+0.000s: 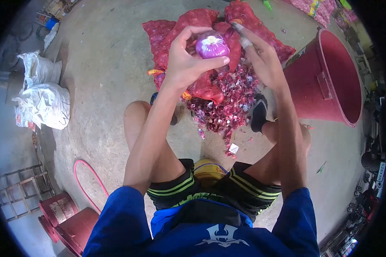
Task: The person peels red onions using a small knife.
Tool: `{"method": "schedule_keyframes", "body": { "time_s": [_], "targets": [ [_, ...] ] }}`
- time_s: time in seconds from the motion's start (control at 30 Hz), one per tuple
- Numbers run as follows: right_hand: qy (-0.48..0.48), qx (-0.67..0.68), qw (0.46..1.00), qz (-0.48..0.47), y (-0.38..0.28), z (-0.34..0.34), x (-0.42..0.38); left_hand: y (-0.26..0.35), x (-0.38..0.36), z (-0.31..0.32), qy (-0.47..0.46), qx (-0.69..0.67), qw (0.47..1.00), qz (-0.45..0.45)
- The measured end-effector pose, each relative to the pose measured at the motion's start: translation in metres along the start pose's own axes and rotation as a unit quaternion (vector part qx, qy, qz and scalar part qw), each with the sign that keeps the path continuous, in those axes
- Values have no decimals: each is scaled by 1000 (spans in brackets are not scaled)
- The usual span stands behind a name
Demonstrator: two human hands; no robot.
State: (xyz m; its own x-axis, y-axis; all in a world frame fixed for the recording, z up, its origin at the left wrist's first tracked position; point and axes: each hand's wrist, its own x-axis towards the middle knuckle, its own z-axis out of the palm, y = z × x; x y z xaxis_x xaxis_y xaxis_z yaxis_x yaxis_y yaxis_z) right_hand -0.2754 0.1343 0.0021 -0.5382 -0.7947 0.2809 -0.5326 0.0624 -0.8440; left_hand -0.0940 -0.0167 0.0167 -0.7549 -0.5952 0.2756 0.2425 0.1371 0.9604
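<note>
A peeled, shiny purple onion [212,44] is held up in my left hand [185,58], with the fingers behind it and the thumb along its lower edge. Its pale root end faces me. To the right, my right hand [263,60] is raised with its fingers apart and nothing visible between them. Pale wrapping covers part of its fingers, and one fingertip looks dark. Below both hands, a heap of dry onion skins [227,107] lies on the floor between my feet. Red mesh sacks [163,40] full of onions lie just beyond the hands.
A large dark-red plastic bin [302,85] lies tilted at the right, its mouth facing outward. White sacks [47,105] stand at the left. A pink hose [90,165] curves over the concrete floor near red containers [79,227]. More pink sacks [315,10] are at the top right.
</note>
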Motion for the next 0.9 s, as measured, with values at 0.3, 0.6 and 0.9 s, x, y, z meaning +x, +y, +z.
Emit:
{"method": "schedule_keyframes", "body": {
  "time_s": [0.3,0.6,0.9],
  "targets": [
    [-76,12,989,-125,-44,5,-16,-19,10,-12,46,75,994,63],
    [-4,-64,971,-229,-25,18,-12,-15,8,-8,55,80,994,56],
    [11,93,995,28,-4,6,7,-10,5,-4,-10,-223,972,-72]
  ]
}}
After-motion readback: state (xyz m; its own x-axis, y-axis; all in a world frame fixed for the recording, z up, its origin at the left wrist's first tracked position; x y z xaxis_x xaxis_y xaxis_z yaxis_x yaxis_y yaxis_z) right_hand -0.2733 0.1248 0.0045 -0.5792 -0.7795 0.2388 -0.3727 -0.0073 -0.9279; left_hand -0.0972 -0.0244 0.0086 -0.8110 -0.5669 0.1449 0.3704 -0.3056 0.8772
